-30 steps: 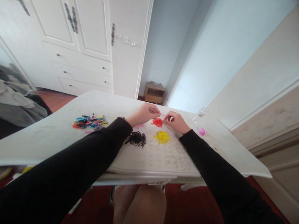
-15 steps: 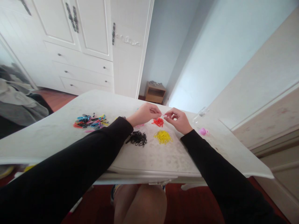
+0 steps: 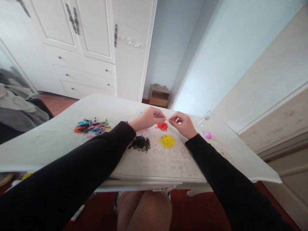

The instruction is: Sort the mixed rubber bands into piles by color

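Note:
Between my two hands a small pink rubber band [image 3: 167, 119] is stretched. My left hand [image 3: 152, 117] is closed in a pinch on one end of it. The other end is pinched by the thumb and finger of my right hand [image 3: 182, 124]. Just below them lies a pile of red rubber bands [image 3: 162, 126]. Nearer to me are a pile of yellow rubber bands [image 3: 166, 141] and a pile of black rubber bands [image 3: 141, 143]. Pink bands [image 3: 143, 130] show partly behind my left wrist.
A mixed heap of coloured bands [image 3: 91, 126] lies at the left on the white table [image 3: 154, 166]. On the right are a clear plastic bottle [image 3: 205, 118] lying down and a pink round object [image 3: 209, 135]. A white wardrobe [image 3: 96, 32] and a small wooden cabinet [image 3: 159, 96] stand beyond.
The pink band looks pulled a little straighter between my fingertips. Both hands stay nearly in place, and the view has shifted slightly.

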`<state>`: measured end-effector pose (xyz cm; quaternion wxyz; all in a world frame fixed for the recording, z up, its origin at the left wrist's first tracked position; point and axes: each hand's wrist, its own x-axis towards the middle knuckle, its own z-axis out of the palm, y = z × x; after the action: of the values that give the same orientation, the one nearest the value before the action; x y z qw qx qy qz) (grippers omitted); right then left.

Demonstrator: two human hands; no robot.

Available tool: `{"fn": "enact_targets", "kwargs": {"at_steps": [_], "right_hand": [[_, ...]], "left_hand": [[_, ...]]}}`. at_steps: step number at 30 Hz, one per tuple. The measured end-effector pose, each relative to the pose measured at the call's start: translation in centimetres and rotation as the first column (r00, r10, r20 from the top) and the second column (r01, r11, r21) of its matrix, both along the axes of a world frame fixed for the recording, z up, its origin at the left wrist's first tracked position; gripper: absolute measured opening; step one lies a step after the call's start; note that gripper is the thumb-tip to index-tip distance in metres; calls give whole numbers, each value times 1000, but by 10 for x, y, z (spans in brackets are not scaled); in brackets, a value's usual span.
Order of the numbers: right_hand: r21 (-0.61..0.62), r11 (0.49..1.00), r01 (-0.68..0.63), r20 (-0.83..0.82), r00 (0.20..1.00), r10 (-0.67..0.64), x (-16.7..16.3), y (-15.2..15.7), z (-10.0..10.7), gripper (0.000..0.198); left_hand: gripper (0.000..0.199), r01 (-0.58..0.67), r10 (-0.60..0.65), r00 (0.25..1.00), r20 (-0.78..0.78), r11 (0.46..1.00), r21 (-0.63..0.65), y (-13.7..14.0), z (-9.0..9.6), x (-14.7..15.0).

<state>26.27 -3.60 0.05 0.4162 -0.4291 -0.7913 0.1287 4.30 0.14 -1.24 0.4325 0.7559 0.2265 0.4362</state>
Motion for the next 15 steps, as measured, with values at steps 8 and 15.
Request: {"fn": "enact_targets", "kwargs": {"at_steps": [8,15], "right_hand": [[-42,999,-2,-57,998,-1,-3,-2,1,24],[-74,996,41,-195,979,-55,-2,4,-2,19]], "left_hand": [[7,-33,32,998,-54,999,-29,-2,3,2],[7,-117,125,984,-125,991,68,-2,5,2]]}}
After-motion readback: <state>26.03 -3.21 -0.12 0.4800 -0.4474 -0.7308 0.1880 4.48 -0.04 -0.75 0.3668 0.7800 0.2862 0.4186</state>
